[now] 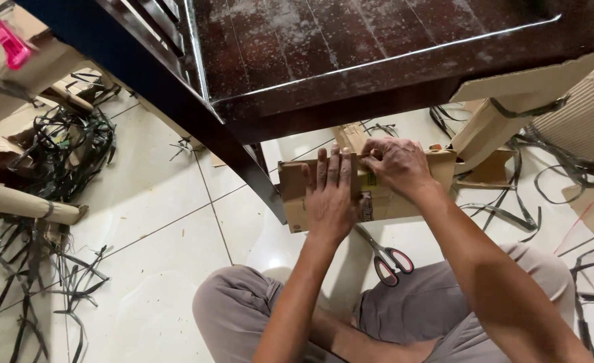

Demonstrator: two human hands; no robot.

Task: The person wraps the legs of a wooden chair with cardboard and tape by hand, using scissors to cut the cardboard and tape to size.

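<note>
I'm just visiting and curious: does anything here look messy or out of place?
Yes. Black strapping strips lie tangled across the tiled floor, and scissors lie loose by the knee, near the cardboard piece both hands press.

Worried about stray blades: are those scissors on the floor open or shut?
Shut: the scissors lie flat on the tile, blades together, handles side by side.

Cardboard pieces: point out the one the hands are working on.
It is the flat brown cardboard piece under both hands, left hand pressing it, right hand at its top edge. The other cardboard lies untouched.
</note>
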